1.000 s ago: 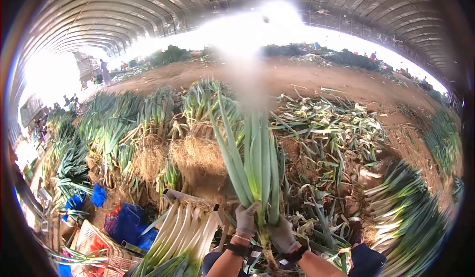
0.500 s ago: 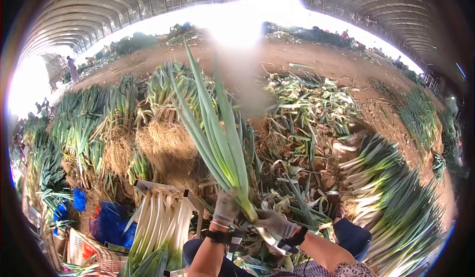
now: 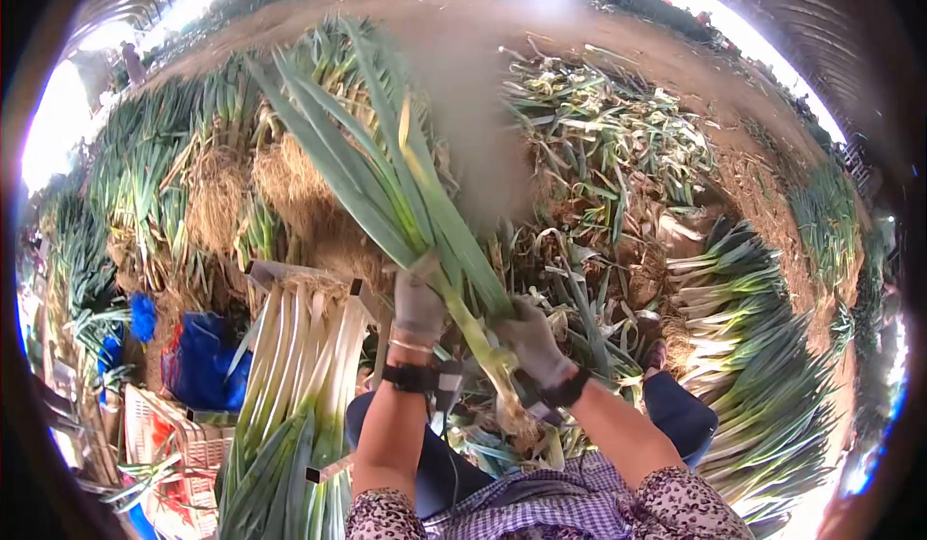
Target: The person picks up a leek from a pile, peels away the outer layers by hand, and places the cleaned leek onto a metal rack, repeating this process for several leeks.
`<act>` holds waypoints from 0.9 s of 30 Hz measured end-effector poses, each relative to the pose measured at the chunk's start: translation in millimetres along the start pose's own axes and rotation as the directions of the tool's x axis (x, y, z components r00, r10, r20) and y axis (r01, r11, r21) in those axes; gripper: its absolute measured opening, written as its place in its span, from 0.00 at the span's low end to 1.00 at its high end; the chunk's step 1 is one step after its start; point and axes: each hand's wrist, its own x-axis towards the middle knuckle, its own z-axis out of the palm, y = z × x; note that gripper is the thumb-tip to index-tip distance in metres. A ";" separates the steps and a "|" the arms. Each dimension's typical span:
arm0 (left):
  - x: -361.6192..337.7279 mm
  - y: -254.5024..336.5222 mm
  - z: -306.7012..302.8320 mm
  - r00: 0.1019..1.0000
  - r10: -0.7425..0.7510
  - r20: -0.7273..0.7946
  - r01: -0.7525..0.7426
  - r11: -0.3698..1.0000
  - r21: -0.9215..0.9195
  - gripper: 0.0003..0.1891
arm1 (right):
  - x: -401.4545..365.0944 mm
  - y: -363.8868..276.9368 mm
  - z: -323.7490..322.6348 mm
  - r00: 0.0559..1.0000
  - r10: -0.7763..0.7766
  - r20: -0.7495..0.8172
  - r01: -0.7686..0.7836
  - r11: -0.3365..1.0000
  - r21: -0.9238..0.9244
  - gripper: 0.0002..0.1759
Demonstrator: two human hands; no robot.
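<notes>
A large leek point(image 3: 466, 322) lies tilted across the middle of the frame, its long green leaves fanning to the upper left and its pale, rooted end point(image 3: 521, 422) pointing to the lower right. The left hand point(image 3: 418, 304), in a light grey glove, is closed around the stalk just below the place where the leaves spread (the fingertips are partly hidden, so their exact placing cannot be told). The right hand point(image 3: 534, 342), gloved too, is curled with its fingers pinching the lower end of a broad outer leaf point(image 3: 454, 236), which stands apart from the stalk there. One narrow leaf tip point(image 3: 405, 123) near the top is yellow.

Just left of the left forearm, a bundle of trimmed leeks point(image 3: 299, 347) rests in a frame point(image 3: 273, 272), white stalks toward the top and green leaves toward the bottom. At the lower left stands a cream plastic basket point(image 3: 205, 445) (something red shows inside), with a blue bag point(image 3: 205, 371) just above it.

Bunches of untrimmed leeks point(image 3: 217, 188) with shaggy, straw-coloured roots fill the upper left. A heap of loose leaves point(image 3: 628, 139) covers the ground right of the upper middle (a blurred streak veils its left edge). At the right, a long pile of cleaned leeks point(image 3: 758, 366) lies with white ends to the left, near the person's shoe point(image 3: 656, 355).
</notes>
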 end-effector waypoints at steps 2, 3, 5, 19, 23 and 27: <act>-0.5 34.3 16.4 0.997 -0.032 -0.070 0.009 0.951 -0.308 0.20 | -34.6 48.1 -40.8 0.999 -0.036 -0.027 0.016 0.840 -0.542 0.19; -1.0 37.0 15.1 0.997 -0.024 -0.070 0.001 0.949 -0.316 0.21 | -54.2 70.2 -64.1 1.000 -0.020 -0.022 -0.004 0.651 -0.759 0.22; -3.4 37.9 11.5 0.998 -0.001 -0.062 -0.019 0.945 -0.327 0.23 | -70.1 88.6 -97.2 0.992 0.119 -0.050 -0.115 0.643 -0.757 0.29; -24.0 10.7 28.0 0.997 0.053 0.057 -0.046 0.992 -0.113 0.20 | 19.2 -22.7 45.8 0.962 -0.244 0.123 0.233 0.967 0.100 0.27; -16.0 -6.6 28.6 0.987 -0.002 -0.163 -0.020 0.991 -0.134 0.16 | -22.5 -14.6 35.7 0.992 -0.126 -0.004 0.117 0.934 -0.337 0.19; 0.7 21.5 -3.4 0.967 -0.121 -0.225 0.056 0.959 -0.278 0.14 | -92.7 30.5 -32.6 0.988 0.127 -0.083 -0.148 0.929 -0.341 0.19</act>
